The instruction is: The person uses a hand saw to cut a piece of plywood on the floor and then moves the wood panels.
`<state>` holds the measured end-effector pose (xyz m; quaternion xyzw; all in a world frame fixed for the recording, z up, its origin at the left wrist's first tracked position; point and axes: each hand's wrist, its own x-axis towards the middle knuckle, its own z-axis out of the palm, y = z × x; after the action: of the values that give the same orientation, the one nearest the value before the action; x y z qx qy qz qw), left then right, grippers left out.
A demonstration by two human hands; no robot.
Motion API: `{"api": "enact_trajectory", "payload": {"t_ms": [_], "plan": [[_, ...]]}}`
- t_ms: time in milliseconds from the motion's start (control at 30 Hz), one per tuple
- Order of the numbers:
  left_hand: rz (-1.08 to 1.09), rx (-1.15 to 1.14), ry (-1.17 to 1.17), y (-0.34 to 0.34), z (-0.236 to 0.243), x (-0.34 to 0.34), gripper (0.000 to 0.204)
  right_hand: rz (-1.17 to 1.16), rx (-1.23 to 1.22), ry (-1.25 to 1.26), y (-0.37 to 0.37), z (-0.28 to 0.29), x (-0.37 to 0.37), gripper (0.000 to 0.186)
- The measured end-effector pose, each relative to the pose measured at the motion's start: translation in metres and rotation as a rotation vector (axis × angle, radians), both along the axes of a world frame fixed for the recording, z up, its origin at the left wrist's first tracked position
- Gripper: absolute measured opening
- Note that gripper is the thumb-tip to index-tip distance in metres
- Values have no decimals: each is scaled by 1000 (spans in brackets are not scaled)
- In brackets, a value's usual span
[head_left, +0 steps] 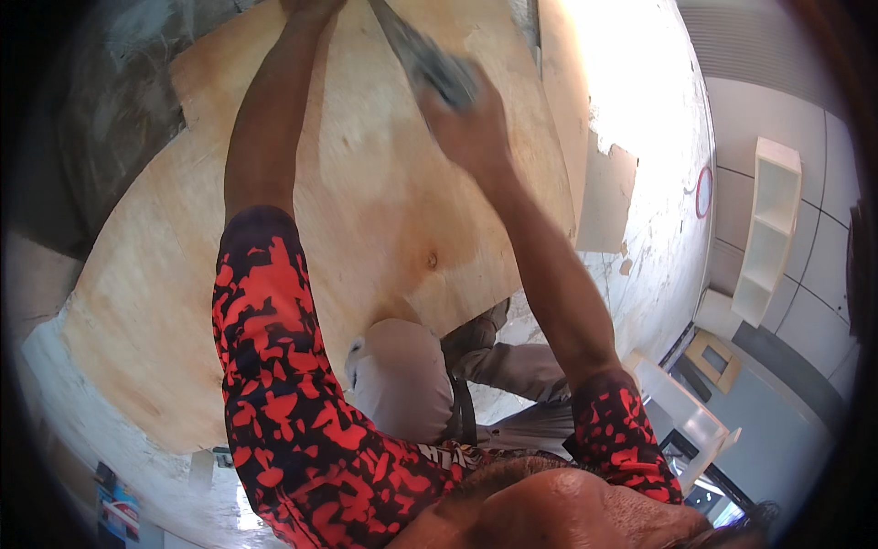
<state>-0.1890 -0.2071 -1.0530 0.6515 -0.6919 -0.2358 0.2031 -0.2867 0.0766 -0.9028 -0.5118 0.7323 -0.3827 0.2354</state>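
A large pale plywood sheet lies beneath my arms, one knee in grey trousers at its near edge. My left hand is at the sheet's far part, cut off by the top edge, so its fingers are hidden. Slightly right of it, my right hand is closed around a motion-blurred grey tool, which looks like a handsaw, its long narrow blade angled up-left over the plywood toward my left hand.
A white, stained surface extends to the right. Beyond it are tiles, a white open shelf unit and a small wooden frame. Dark stained material lies at upper left, and a colourful package at lower left.
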Motion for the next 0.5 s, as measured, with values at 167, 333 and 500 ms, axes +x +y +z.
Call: {"api": "enact_trajectory", "payload": {"t_ms": [167, 333, 500], "plan": [[68, -363, -95, -14, -29, 25, 45, 51, 159, 76, 179, 70, -6, 33], [43, -245, -112, -18, -28, 8, 45, 32, 169, -2, 73, 20, -8, 30], [-46, -169, -96, 10, 9, 15, 41, -34, 116, -58, 11, 11, 12, 35]]}}
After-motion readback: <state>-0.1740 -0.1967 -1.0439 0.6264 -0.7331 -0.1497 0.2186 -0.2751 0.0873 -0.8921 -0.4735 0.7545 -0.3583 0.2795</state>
